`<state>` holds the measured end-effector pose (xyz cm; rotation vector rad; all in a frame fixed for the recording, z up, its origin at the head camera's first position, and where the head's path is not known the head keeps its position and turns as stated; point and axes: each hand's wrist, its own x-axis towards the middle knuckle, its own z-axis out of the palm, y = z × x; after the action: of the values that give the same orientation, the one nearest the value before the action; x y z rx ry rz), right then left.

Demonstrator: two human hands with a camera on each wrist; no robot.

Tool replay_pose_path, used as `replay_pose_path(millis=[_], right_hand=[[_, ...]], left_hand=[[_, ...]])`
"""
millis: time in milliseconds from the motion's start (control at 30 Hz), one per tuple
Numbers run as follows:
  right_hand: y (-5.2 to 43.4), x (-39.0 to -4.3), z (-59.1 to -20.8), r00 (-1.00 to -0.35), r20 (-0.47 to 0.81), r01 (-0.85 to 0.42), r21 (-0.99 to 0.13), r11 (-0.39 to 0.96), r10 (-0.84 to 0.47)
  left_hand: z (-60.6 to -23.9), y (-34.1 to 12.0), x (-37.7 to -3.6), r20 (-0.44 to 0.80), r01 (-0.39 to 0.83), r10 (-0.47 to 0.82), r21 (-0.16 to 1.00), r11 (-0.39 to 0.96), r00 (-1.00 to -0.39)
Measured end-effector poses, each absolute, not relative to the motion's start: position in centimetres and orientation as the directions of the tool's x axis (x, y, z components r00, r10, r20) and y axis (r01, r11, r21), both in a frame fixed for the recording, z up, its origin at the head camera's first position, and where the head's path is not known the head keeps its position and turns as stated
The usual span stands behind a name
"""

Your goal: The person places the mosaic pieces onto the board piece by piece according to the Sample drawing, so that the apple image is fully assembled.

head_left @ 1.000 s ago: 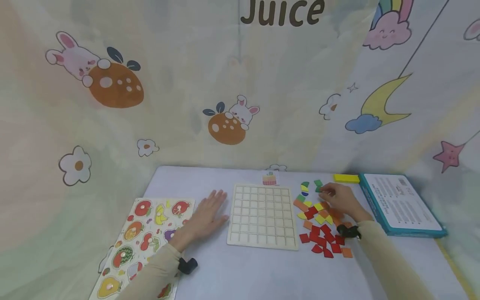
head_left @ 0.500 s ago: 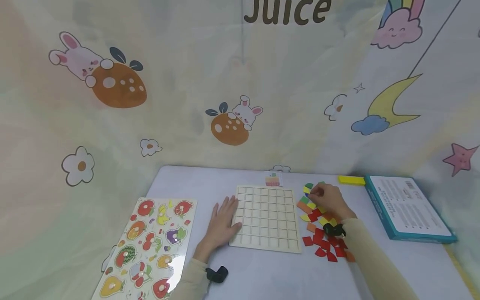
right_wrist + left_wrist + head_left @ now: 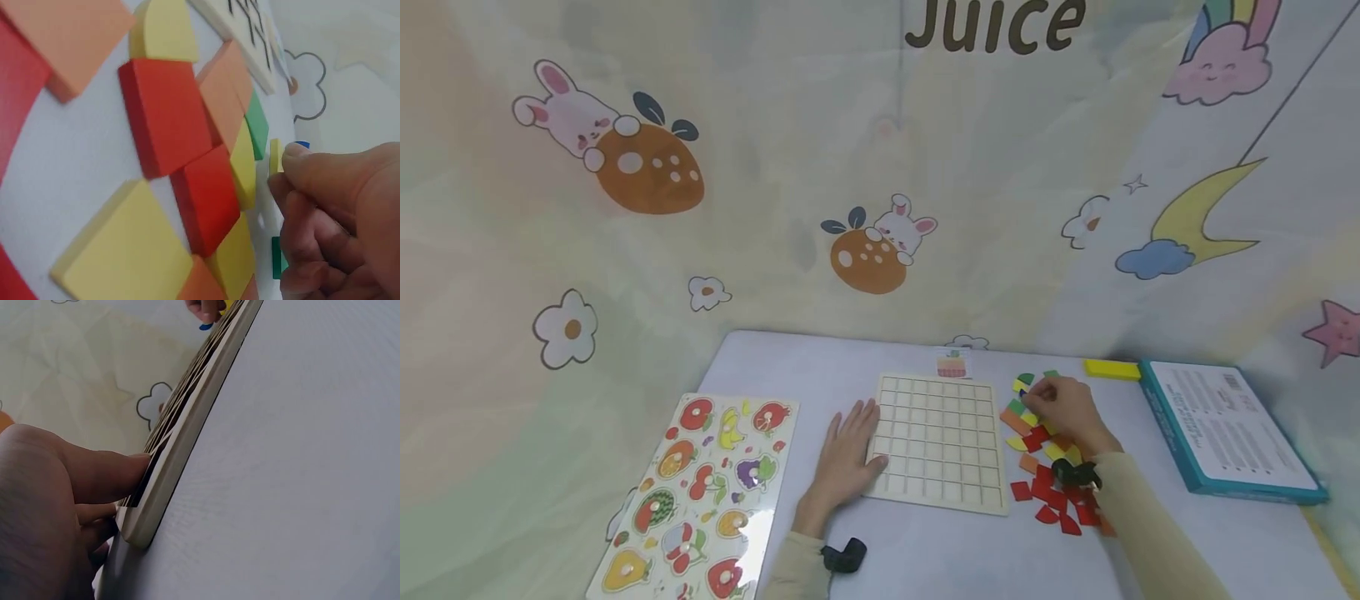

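Grid board holds no pieces — filling not begun. Left hand lies flat, steadying its edge; right hand pinches a yellow piece from the pile.

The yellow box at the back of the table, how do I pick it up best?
Take the yellow box across its two long sides, coming straight down from above. It lies flat, long and narrow, so the short way across looks easiest to pinch. The top is free, while the blue box sits close on its right end, so a grip from that side looks cramped.
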<state>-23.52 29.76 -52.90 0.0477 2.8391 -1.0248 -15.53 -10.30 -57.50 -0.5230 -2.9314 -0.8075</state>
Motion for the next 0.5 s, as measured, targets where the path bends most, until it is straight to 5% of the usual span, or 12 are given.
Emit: replay_pose_path(millis=[500], right_hand=[[28.3,-23.4,-52.0,-0.999,-0.026,0.036,-0.791,0.611,0.026]], left_hand=[[-57.5,-10.5,-15.5,0.124,0.328,0.309,0.513,0.793,-0.943]])
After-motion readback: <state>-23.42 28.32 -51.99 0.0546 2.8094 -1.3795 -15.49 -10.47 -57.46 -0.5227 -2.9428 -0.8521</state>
